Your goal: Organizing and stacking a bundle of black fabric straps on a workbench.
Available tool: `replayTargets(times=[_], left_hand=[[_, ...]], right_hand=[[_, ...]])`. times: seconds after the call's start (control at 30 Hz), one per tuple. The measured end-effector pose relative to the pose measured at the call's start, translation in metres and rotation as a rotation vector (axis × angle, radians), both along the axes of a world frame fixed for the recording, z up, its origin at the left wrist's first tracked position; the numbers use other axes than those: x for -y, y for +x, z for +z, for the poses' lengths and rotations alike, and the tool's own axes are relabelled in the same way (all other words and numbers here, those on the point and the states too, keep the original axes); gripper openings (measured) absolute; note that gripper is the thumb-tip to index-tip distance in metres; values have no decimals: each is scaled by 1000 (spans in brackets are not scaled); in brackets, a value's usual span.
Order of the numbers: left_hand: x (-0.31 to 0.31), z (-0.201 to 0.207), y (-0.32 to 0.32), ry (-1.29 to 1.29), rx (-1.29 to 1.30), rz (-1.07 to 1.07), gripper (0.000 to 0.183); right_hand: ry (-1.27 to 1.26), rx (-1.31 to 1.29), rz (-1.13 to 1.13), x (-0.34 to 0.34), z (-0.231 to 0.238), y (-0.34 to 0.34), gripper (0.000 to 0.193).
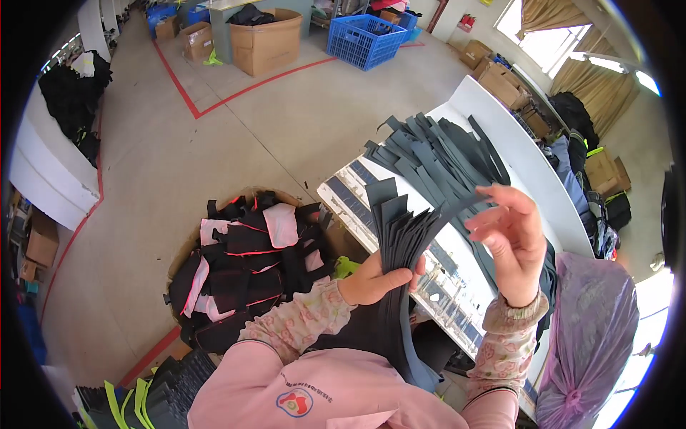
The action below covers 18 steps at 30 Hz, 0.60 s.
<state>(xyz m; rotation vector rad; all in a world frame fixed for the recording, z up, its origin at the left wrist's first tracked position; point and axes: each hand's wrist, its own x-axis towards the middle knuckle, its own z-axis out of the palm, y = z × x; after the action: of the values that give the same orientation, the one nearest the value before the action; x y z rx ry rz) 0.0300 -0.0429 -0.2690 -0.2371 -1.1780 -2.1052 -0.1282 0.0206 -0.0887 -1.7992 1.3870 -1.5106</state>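
My left hand [382, 277] is wrapped round a bundle of dark grey fabric strips [400, 239]. The strips' upper ends fan out above the fist, and their long tails hang below it toward my lap. One strip [454, 209] bends away from the bundle to the right, its end beside my right fingertips. My right hand [511, 236] is raised over the table with thumb and fingers curved and apart; whether the strip's end touches them is unclear. Beyond the hands, a pile of similar loose strips [446, 154] lies on the worn white table [446, 289].
Left of the table, a large carton [175, 268] holds black and pink fabric pieces [250, 264]. A tied purple plastic bag [586, 343] stands at the right. Dark pieces with yellow-green strips [136, 404] lie lower left. A blue crate [366, 41] and a cardboard box [266, 44] stand farther back.
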Motion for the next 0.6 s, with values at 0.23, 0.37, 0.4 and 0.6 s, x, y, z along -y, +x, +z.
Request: replayTargets(times=[0.23, 0.37, 0.4, 0.6], left_hand=[[-4, 6, -9, -7, -49, -44, 48], [-6, 9, -9, 7, -121, -52, 45], [-6, 9, -9, 8, -123, -49, 45], [-5, 10, -8, 21, -109, -42, 44]], right_hand=[[-27, -245, -49, 16, 19, 9, 13], [54, -181, 27, 23, 5, 13, 14], [11, -292, 54, 24, -5, 9, 16], [-132, -608, 22, 23, -6, 13, 25]])
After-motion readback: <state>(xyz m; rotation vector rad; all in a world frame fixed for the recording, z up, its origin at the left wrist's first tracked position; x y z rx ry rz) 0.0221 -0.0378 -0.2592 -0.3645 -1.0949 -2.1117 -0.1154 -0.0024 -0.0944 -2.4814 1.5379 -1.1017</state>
